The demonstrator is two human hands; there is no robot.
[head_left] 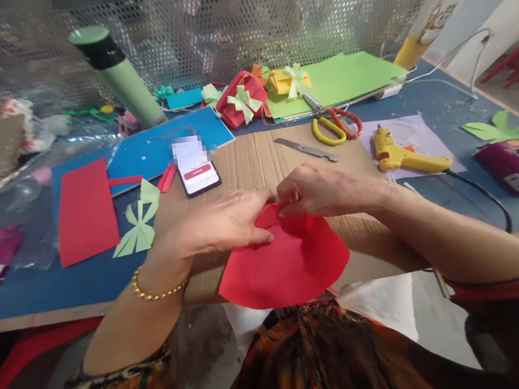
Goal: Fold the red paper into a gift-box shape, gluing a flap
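Observation:
A piece of red paper (291,266) with a curved lower edge is held over a cardboard sheet (241,156) at the table's near edge. My left hand (229,220), below a gold bead bracelet (151,291), pinches its upper left part, the thumb lying on the face of the paper. With bent fingers and thumb, my right hand (310,192) grips the top edge close beside the left. The paper is creased between the two hands, and some of the fingertips are hidden behind it. A flat metal blade (307,150) lies just beyond my right hand.
Scissors (329,129) with yellow and red handles lie behind the blade. On lilac paper (414,130) at right rests a yellow glue gun (400,156), its black cord trailing. A phone (198,173), red card (86,211), green bottle (117,76) and tall drink cup (436,18) stand or lie around.

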